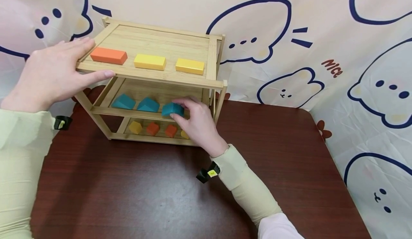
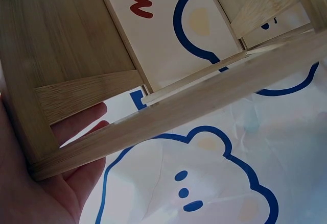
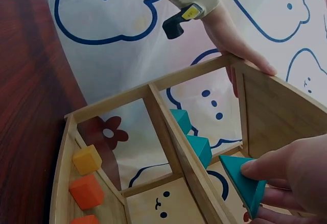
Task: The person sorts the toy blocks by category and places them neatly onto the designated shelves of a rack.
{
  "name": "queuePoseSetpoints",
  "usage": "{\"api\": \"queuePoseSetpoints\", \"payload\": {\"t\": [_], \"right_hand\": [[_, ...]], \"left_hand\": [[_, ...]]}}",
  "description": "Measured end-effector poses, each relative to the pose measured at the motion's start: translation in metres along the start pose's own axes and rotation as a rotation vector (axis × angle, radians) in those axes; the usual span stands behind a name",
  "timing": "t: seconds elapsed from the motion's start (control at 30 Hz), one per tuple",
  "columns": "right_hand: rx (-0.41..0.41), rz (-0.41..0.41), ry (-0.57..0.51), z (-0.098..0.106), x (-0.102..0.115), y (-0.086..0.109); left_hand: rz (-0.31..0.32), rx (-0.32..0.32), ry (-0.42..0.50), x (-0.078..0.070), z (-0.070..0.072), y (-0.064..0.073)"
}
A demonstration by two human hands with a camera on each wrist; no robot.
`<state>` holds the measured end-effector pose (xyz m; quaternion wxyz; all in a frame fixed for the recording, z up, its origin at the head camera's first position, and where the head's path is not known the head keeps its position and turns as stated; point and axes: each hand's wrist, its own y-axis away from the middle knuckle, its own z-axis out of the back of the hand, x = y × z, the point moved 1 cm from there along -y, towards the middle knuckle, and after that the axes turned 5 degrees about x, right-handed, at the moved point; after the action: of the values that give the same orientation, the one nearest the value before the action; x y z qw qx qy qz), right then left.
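Observation:
A three-tier wooden shelf (image 1: pixel 161 75) stands on the table. My left hand (image 1: pixel 54 72) grips its top left corner, the thumb along the front edge. At the middle tier my right hand (image 1: pixel 201 122) pinches a teal triangular block (image 3: pixel 244 180) between thumb and fingers. Two more teal blocks, one in the middle (image 1: pixel 148 105) and one at the left (image 1: pixel 123 101), sit on that tier. On top lie an orange bar block (image 1: pixel 108 55) and two yellow bar blocks, a middle one (image 1: pixel 150 62) and a right one (image 1: pixel 190 66).
On the bottom tier sit a yellow block (image 1: pixel 135 127), two orange blocks (image 1: pixel 152 128) and another yellow block, partly behind my right hand. The dark wooden table (image 1: pixel 273 160) extends in front and to the right. A cartoon-printed cloth (image 1: pixel 322 28) hangs behind the shelf.

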<state>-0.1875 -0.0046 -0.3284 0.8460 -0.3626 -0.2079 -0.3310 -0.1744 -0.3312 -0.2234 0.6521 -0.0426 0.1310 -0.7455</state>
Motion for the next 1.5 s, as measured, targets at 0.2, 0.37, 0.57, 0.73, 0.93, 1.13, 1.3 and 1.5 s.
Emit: {"api": "queuePoseSetpoints", "payload": {"t": [0.2,0.37,0.57,0.73,0.93,1.13,1.3,1.5], "right_hand": [[0.014,-0.055,0.012,-0.003,-0.002,-0.005],[0.032,-0.085,0.027,-0.004,-0.004,-0.008],[0.046,-0.116,0.066,-0.006,-0.006,-0.012],[0.043,-0.132,0.075,-0.007,-0.007,-0.014],[0.058,-0.152,0.084,-0.007,-0.009,-0.015],[0.071,-0.168,0.097,-0.008,-0.010,-0.013],[0.063,-0.136,0.105,-0.006,-0.005,-0.008],[0.050,-0.086,0.140,0.004,0.013,0.008]], "left_hand": [[-0.001,-0.005,0.003,0.001,-0.001,0.000],[0.000,-0.014,0.000,0.000,-0.001,0.000],[0.001,-0.011,-0.003,0.000,-0.001,-0.001],[-0.003,-0.009,0.000,0.000,-0.001,-0.001],[0.005,-0.008,-0.003,0.001,-0.002,-0.001],[0.000,-0.006,-0.001,0.000,-0.003,-0.002],[-0.005,-0.016,-0.005,0.000,-0.003,-0.001],[-0.007,-0.019,0.002,-0.001,-0.002,-0.001]]}}
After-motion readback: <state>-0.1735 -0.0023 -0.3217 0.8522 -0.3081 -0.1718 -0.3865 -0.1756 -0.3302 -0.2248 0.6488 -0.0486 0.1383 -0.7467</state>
